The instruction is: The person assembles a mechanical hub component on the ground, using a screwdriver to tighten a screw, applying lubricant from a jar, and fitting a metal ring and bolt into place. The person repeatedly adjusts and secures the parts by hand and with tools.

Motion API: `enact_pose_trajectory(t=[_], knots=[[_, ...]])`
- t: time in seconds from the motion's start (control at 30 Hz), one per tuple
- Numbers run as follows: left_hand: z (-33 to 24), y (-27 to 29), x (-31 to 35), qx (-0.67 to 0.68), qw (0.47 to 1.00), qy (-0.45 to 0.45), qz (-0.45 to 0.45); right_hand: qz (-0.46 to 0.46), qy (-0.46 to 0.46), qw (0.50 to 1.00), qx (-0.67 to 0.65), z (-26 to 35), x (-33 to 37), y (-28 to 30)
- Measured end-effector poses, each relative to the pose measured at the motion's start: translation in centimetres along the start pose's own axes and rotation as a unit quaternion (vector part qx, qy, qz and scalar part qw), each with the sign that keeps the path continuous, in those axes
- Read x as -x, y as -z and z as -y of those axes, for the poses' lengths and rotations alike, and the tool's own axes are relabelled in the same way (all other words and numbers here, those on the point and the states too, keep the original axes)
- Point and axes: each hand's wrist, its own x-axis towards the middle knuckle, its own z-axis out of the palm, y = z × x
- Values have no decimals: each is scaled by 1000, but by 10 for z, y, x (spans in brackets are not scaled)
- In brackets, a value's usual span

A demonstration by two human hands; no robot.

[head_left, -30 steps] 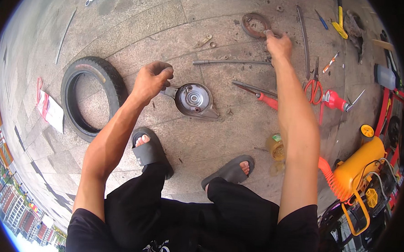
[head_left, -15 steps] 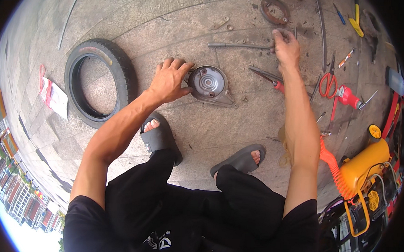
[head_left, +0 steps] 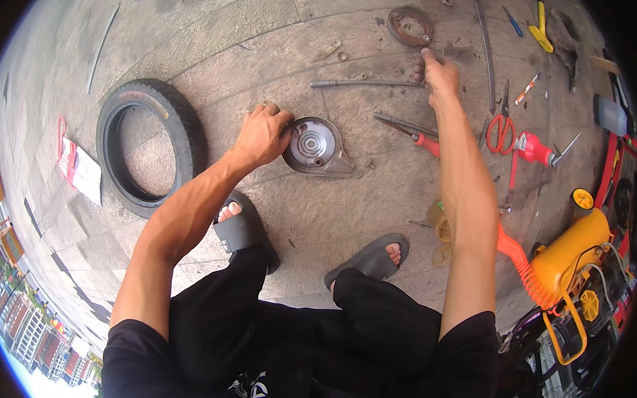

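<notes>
A round silver brake plate (head_left: 313,145) with a pointed tab on its right lies on the paving. My left hand (head_left: 264,133) is closed at its left edge, fingers curled down and fingertips partly hidden. My right hand (head_left: 439,75) is stretched far forward, its darkened fingertips just short of a rusty ring of brake shoes (head_left: 410,27). Its thumb and fingers stand apart, and nothing shows between them. Beneath that hand ends a long metal rod (head_left: 364,85).
A black tyre (head_left: 192,131) lies left, near a white-and-red packet (head_left: 82,166). Pliers (head_left: 408,132), red-handled scissors (head_left: 501,133) and a red screwdriver-like tool (head_left: 536,149) lie right. A yellow compressor (head_left: 571,248) with an orange coiled hose (head_left: 524,264) stands near right. Both sandals (head_left: 373,261) flank the middle.
My right hand has moved farther forward, to the brake shoes. The left hand's fingers, spread before, have curled in at the plate. The whole view has shifted slightly.
</notes>
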Motion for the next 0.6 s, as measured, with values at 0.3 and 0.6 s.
enact_pose_trajectory(t=[0.3, 0.6], knots=[[18, -9, 8, 156, 986, 62, -20, -25, -77, 996, -28, 15, -29, -5], [8, -9, 19, 309, 899, 312, 14, 47, -60, 986, -150, 12, -34, 0]])
